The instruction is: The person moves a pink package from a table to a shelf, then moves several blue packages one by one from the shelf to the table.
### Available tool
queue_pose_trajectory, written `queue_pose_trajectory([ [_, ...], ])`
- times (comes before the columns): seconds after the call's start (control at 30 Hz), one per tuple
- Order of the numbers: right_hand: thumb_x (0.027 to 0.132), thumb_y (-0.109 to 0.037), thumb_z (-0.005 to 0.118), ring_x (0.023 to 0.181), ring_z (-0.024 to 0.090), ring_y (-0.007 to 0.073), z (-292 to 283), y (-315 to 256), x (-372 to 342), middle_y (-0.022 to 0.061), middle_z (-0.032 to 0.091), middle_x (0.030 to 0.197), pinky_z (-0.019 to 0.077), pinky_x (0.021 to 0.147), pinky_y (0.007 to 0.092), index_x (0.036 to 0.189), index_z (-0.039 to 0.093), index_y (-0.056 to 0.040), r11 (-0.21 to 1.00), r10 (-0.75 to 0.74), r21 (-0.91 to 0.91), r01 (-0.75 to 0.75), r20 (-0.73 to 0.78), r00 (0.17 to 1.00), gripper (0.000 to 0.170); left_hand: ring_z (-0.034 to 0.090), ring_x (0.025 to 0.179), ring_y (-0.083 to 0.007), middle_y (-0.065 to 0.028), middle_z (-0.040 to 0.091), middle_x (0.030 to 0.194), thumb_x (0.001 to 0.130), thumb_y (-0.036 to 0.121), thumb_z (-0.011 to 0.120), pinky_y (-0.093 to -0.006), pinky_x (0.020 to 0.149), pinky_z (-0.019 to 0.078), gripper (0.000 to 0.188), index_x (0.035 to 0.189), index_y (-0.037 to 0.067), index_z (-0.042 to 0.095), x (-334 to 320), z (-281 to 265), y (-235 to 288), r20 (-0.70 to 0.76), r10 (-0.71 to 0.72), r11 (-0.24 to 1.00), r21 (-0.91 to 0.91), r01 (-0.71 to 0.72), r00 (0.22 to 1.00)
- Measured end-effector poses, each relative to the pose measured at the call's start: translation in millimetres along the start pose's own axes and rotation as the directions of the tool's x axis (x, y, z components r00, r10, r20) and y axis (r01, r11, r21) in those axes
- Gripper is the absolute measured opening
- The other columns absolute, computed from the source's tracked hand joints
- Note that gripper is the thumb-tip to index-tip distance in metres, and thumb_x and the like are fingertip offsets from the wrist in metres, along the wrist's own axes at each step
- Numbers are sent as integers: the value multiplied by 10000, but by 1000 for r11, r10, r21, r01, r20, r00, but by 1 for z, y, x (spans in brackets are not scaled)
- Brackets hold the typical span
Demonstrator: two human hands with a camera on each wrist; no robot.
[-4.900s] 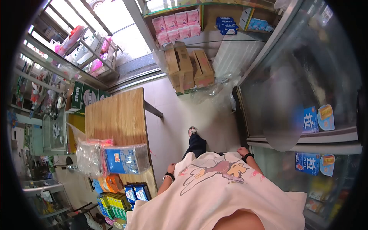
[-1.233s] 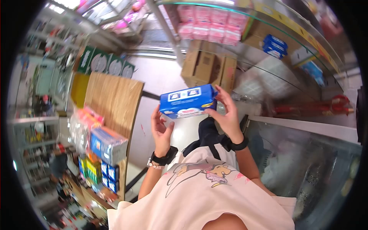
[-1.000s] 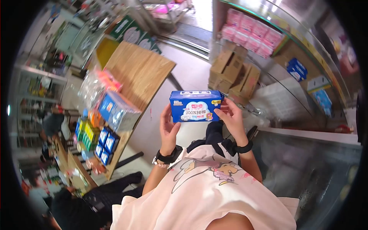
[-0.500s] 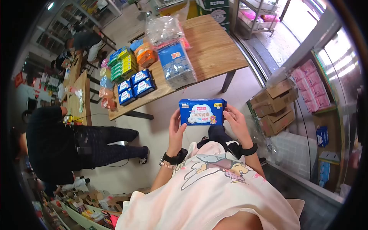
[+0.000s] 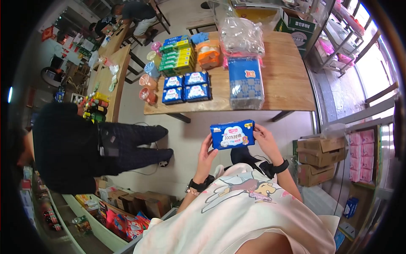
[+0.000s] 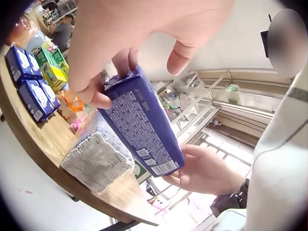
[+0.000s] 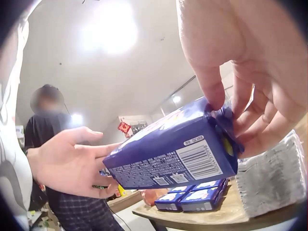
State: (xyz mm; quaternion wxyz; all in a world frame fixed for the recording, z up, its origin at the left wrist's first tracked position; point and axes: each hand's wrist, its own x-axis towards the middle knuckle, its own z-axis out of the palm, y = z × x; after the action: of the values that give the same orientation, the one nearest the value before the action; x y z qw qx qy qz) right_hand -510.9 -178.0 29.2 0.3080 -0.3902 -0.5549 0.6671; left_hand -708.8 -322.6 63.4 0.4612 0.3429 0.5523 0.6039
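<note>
Both hands hold a blue soft pack printed 100%纯棉, in front of the body, its cloud-shaped label facing the head camera. My right hand pinches the pack's right end between thumb and fingers, plain in the right wrist view, where the pack shows its barcode. My left hand has its fingers at the opposite end; in the left wrist view its thumb stands off the pack. Beyond the hands, several similar blue packs sit in two rows on a wooden table.
On the table stand yellow-green boxes, an orange bag and a large plastic-wrapped blue pack. A person in dark clothes stands at left. Cardboard boxes and a shelf of pink packs are at right.
In the oldest frame the hands hang low without the blue pack; later frames have it between them. Its label has tipped up toward the head camera. The view has turned left, bringing the table ahead.
</note>
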Motion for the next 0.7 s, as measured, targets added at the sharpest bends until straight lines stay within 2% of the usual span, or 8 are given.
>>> queue_pose_trajectory([
  [0.17,850,-94,525,784,568,109,20,-30,61,101,576,969,471,651,232,1178,470,42,985,-26,-174,16,-55,998,359,321,1223,-203,-106,343,1324,823,31,502,-323,996,282,551,1329,27,283,68,-13,4,-59,30,1000,4,-30,998],
  [0.27,852,-101,532,814,575,116,24,-36,93,104,578,967,470,679,237,1174,475,33,996,-54,-78,48,-72,996,353,322,1223,-202,-111,343,1321,818,16,492,-318,1012,257,552,1327,16,279,110,-25,13,-62,32,999,-17,-33,998],
  [0.33,821,-98,580,836,526,96,26,-40,111,88,550,1028,441,759,223,1201,447,40,998,40,38,-40,12,999,425,321,1225,-200,-110,347,1319,813,10,492,-314,1019,247,558,1328,12,278,129,-31,16,-99,25,1000,4,-24,995],
  [0.43,754,-152,684,793,535,115,35,-30,133,86,536,983,460,715,246,1204,464,-5,1000,-24,21,23,53,998,522,321,1227,-199,-109,350,1318,811,8,492,-310,1023,240,559,1327,7,278,147,-42,14,-167,-12,998,-64,1,986],
  [0.47,754,-152,684,793,535,115,37,-29,140,86,536,983,460,715,246,1204,464,-5,1000,-18,22,16,63,998,522,321,1228,-199,-108,347,1320,811,5,492,-312,1024,239,559,1327,8,278,151,-44,13,-185,-8,997,-74,-6,983],
  [0.53,705,-165,730,775,514,116,45,-31,152,77,516,981,460,711,246,1225,444,-5,988,-21,-152,33,83,996,614,321,1228,-199,-107,345,1322,810,3,492,-314,1025,238,560,1328,8,278,152,-50,11,-217,-19,996,-85,0,976],
  [0.63,719,-167,715,776,531,122,60,-41,170,98,533,1003,466,705,252,1242,437,-11,976,4,-217,28,146,989,612,320,1228,-196,-108,344,1322,818,7,492,-315,1023,242,556,1328,7,273,156,-60,4,-288,-41,996,-92,15,957],
  [0.7,727,-167,706,780,545,127,69,-39,186,108,543,1010,470,703,252,1251,432,-17,985,43,-170,-15,160,986,610,406,1148,-164,-93,381,1294,840,17,447,-299,924,358,530,1339,30,266,158,-69,2,-352,-6,1000,-17,0,936],
])
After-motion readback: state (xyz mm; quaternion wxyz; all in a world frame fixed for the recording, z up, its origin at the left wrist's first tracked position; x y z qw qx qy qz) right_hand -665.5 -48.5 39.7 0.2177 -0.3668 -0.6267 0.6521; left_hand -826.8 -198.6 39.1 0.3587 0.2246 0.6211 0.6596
